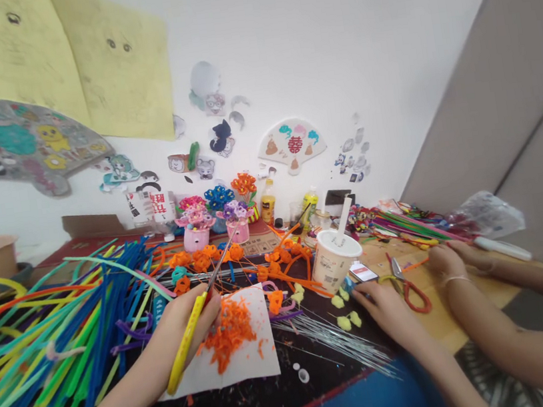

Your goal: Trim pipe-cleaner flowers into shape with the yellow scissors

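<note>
My left hand [194,319] is closed around a pair of scissors [186,343] with yellow handles, the metal blades pointing up and away. Under that hand lies a white sheet of paper [268,359] bearing a heap of orange fuzzy clippings [231,330]. On the right, my right hand [385,309] reaches over the table with fingers stretched out. Its fingertips are beside a small blue piece [348,286] and a lit phone [363,271]; whether they touch either is unclear. Pale yellow fuzzy pieces [343,321] and a bundle of thin wires [341,342] lie between the hands.
Many coloured pipe cleaners [101,322] cover the left side. Orange pipe-cleaner flowers [201,259] and a paper cup [333,262] stand farther back, before small flower pots [196,234]. Orange-handled scissors [416,297] lie near another person's arms [491,327] at right.
</note>
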The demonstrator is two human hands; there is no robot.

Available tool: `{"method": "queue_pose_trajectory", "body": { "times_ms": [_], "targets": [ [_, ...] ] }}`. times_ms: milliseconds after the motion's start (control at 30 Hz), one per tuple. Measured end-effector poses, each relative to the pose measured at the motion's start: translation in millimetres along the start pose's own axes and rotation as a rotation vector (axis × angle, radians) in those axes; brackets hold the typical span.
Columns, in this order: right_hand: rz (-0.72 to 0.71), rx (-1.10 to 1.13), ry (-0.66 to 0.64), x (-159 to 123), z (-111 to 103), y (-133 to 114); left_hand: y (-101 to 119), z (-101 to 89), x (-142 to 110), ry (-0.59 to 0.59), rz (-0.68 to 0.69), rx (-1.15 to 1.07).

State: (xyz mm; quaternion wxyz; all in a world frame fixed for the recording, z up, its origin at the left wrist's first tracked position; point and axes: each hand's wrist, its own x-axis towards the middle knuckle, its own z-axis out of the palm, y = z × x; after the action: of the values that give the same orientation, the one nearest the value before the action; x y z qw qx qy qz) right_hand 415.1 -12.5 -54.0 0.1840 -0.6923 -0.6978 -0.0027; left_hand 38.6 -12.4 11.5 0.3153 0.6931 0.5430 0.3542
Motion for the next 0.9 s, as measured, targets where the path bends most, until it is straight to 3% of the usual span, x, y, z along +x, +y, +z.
{"method": "queue_pose_trajectory", "body": {
  "times_ms": [367, 600, 900],
  "targets": [
    [0.102, -0.09, -0.029, -1.0, -2.9, -5.7, -0.2, 2.6, 0.1, 0.01, -0.034, -0.057],
    [0.107, -0.089, -0.03, -2.7, -5.7, -7.1, -5.9, 2.7, -0.1, 0.003, 0.026, -0.041],
    [0.044, -0.074, 0.0, 4.9, 4.2, 13.5, -10.8, 3.0, 0.9, 0.016, 0.058, -0.024]
  ]
}}
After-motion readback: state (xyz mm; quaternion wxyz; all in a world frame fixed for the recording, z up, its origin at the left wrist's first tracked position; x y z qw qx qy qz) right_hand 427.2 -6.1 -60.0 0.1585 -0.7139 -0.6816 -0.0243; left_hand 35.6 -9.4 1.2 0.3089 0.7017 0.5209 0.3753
